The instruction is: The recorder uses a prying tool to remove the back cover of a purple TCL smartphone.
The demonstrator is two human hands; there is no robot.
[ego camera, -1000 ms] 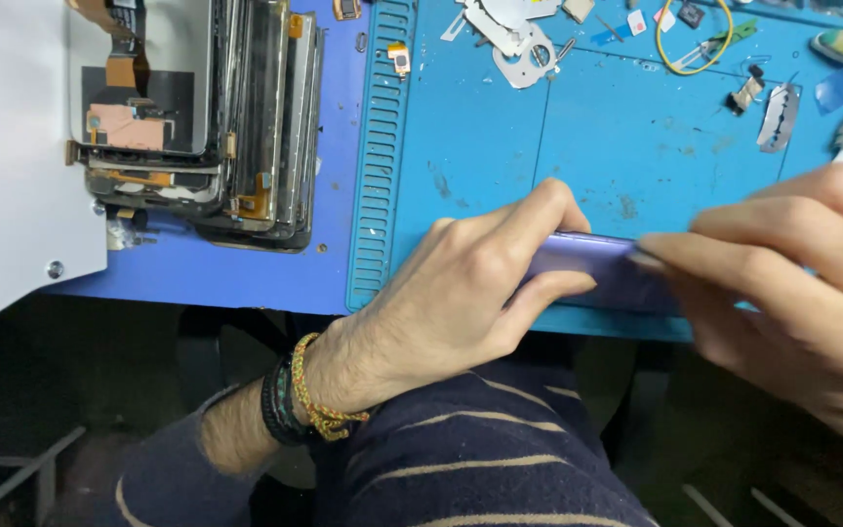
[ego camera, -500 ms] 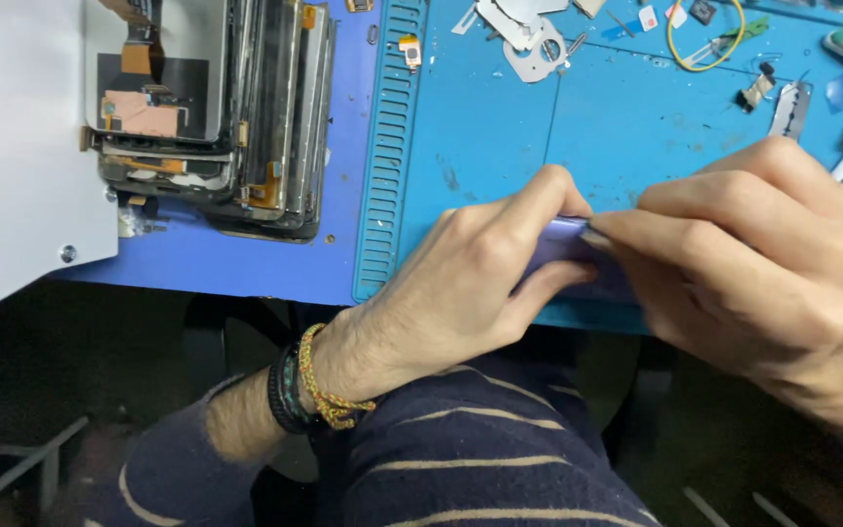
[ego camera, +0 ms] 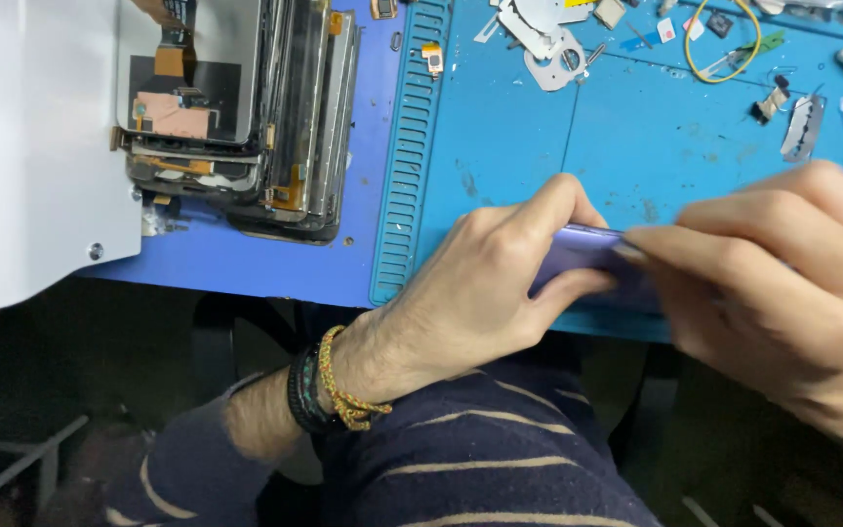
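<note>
- The left hand (ego camera: 500, 283) grips a slim purple phone (ego camera: 587, 256) at the near edge of the blue work mat (ego camera: 539, 146); its fingers (ego camera: 563, 200) curl over the top edge and the thumb presses from below, so the phone is pinched edge-on between them.
- The right hand (ego camera: 782, 283) comes in from the right, its fingers pressed close together, with the fingertips closed on the right part of the same phone. Motion blur hides the exact contact.
- The phone stands on its long edge, just above the near rim of the mat, between the two hands and over the person's lap.
- A dark band and a braided yellow bracelet (ego camera: 339, 390) circle the left wrist; below them shows a dark sleeve with pale stripes (ego camera: 480, 459).
- A slotted ridge (ego camera: 412, 146) runs along the left side of the mat, and a darker blue pad (ego camera: 246, 263) lies to its left on the desk.
- On that pad rests a stack of phone screens and frames (ego camera: 246, 107), edges overlapping, with copper-coloured flex parts showing on the uppermost one.
- A white device housing (ego camera: 31, 146) fills the far left.
- At the far side of the mat lie small metal plates (ego camera: 543, 44), a loop of yellow wire (ego camera: 724, 44) and a razor blade (ego camera: 802, 127), all well apart from the hands.
</note>
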